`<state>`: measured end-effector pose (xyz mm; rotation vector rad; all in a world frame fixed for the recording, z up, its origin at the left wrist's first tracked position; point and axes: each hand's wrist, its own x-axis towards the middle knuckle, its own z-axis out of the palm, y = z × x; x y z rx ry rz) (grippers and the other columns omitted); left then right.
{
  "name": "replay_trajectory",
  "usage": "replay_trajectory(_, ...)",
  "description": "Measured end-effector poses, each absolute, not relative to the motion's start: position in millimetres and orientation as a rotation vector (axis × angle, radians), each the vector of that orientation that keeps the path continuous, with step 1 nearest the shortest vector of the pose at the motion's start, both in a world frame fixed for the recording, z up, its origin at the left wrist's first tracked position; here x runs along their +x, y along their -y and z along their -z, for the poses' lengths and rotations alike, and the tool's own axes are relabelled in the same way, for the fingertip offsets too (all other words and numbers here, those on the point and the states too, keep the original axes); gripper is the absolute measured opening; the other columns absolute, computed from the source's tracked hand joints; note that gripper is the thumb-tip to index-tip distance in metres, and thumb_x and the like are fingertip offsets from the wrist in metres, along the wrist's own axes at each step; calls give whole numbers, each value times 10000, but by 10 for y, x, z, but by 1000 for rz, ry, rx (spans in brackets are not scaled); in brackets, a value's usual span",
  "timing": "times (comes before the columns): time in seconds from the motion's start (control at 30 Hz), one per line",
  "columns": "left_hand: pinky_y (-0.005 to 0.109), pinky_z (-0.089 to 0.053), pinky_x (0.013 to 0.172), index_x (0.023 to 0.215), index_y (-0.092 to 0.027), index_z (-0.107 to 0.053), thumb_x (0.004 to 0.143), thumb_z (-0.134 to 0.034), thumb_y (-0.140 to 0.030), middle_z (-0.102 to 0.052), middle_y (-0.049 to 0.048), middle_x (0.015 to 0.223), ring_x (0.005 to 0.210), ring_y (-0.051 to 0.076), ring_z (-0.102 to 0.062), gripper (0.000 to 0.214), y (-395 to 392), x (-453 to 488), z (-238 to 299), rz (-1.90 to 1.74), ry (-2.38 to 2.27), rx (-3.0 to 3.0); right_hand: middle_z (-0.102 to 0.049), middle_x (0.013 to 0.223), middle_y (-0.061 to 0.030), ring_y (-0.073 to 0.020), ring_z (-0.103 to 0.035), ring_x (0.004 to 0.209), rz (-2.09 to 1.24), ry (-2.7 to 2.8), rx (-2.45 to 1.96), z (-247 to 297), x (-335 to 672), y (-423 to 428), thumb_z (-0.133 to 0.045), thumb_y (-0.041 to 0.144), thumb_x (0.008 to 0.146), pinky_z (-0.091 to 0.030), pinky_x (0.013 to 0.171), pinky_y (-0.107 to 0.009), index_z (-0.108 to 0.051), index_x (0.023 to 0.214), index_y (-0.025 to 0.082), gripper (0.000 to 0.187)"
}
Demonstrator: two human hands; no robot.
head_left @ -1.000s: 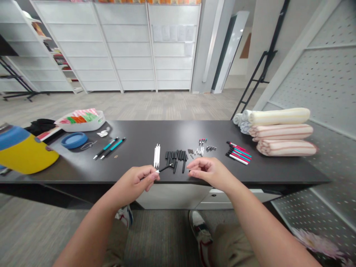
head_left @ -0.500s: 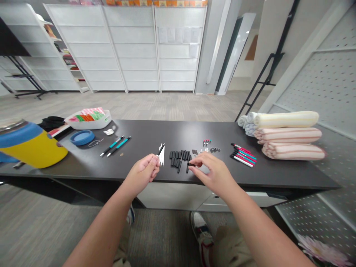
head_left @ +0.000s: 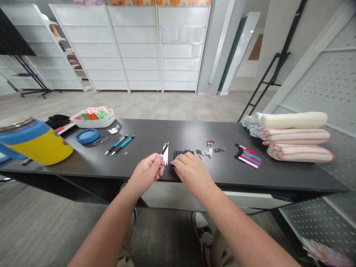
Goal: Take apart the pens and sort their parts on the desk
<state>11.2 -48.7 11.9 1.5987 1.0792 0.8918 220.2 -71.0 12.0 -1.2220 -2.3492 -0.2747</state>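
My left hand (head_left: pixel 148 170) is closed around a slim pen part (head_left: pixel 165 149), whose dark end sticks up past the thumb and finger. Just behind it lies a bunch of white pen refills (head_left: pixel 166 157). My right hand (head_left: pixel 191 171) is close by, fingers bent downward, pinching a short black pen grip (head_left: pixel 172 165) that is mostly hidden. It also covers much of the black pen grips (head_left: pixel 180 152) lined up on the table. Small clear pen parts (head_left: pixel 208 152), grey metal pieces (head_left: pixel 219 150) and red and teal tipped pieces (head_left: pixel 210 142) lie right of these.
On the dark table (head_left: pixel 155 129), two teal pens (head_left: pixel 122 144) lie left and several coloured barrels (head_left: pixel 248 155) right. Rolled towels (head_left: pixel 297 135) stack at the right end. A yellow-blue jug (head_left: pixel 41 142), blue lid (head_left: pixel 87 136) and white basket (head_left: pixel 97 121) stand left.
My right hand has moved left with the black pen grip, over the row of grips and closer to my left hand. The left hand keeps its hold. The view has shifted slightly.
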Motion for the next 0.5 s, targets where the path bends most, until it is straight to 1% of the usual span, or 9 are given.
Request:
replay_trajectory(0.07, 227, -416, 532, 894, -196, -571, 1049, -454, -570, -668, 3, 731, 554, 114, -524, 422, 484, 118, -110, -916, -1085, 1592, -723, 1029, -83, -255, -563, 968, 313, 2362, -1254, -131, 2149, 715, -634, 182, 1003, -459, 807, -394, -727, 1046, 201, 104)
replay_trajectory(0.13, 233, -430, 534, 902, -194, -594, 1046, -464, -566, -702, 24, 776, 573, 124, -548, 420, 482, 121, -102, -933, -1102, 1594, -722, 1014, -89, -259, -559, 960, 333, 2366, -1295, -144, 2107, 718, -662, 191, 989, -452, 781, -399, -735, 1026, 205, 83)
replay_trajectory(0.3, 247, -441, 557, 934, -183, -694, 1047, -440, -593, -644, 3, 656, 553, 139, -560, 496, 490, 122, -102, -908, -1194, 1661, -723, 1004, -85, -269, -557, 950, 323, 2363, -1349, -135, 2065, 733, -689, 188, 970, -462, 757, -412, -744, 1011, 207, 72)
replay_trajectory(0.4, 255, -454, 572, 974, -184, -722, 1039, -445, -599, -660, 8, 663, 562, 151, -587, 503, 497, 126, -107, -907, -1226, 1681, -727, 1018, -93, -263, -563, 949, 290, 2345, -1321, -114, 2108, 763, -659, 165, 982, -484, 779, -409, -749, 1032, 200, 109)
replay_trajectory(0.5, 261, -465, 589, 1006, -182, -737, 1036, -451, -591, -675, 13, 678, 574, 158, -602, 499, 503, 133, -113, -897, -1246, 1690, -732, 1040, -97, -251, -574, 940, 246, 2272, -1283, -113, 2214, 801, -601, 123, 998, -504, 834, -409, -750, 1097, 196, 193)
